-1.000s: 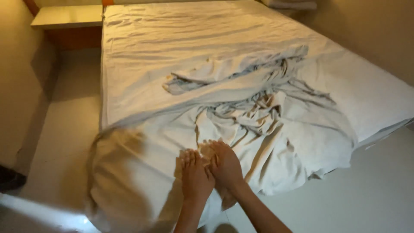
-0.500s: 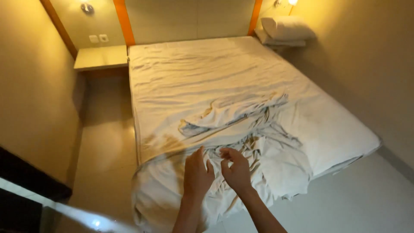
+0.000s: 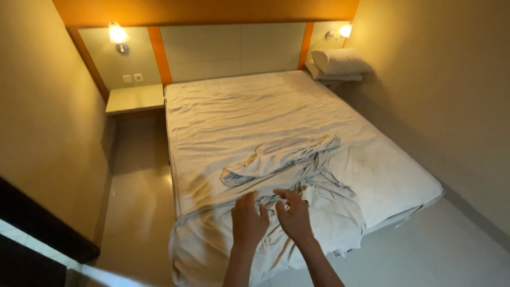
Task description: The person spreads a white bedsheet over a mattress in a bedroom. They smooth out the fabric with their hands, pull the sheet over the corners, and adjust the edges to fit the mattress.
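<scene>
Left hand (image 3: 248,220): near edge of scene, palm down on the loose sheet (image 3: 297,212), fingers bent into a fold of the cloth, grip closed on the sheet; right hand (image 3: 294,215): just beside the left, not touching it, fingers curled and pinching the same twisted fold, grip closed on the sheet; both forearms enter from the near edge. Sheet: pale, crumpled, bunched at the near end of the bed (image 3: 255,111), one twisted ridge running from the hands up and right toward the middle, the near part spilling over the foot of the bed toward the floor (image 3: 441,250). Bed: large, covered in a wrinkled pale fitted cover, far end against a pale headboard (image 3: 234,50) framed in orange. Pillow (image 3: 340,61): far right, resting on a small shelf beside the bed, well apart from the hands. Side shelf (image 3: 135,98): far left, beside the head of the bed. Lamps: one lit on the far left wall (image 3: 118,34), one lit on the far right (image 3: 345,31). Walls: yellowish, left and right. Floor: pale tiles, both sides of the bed.
</scene>
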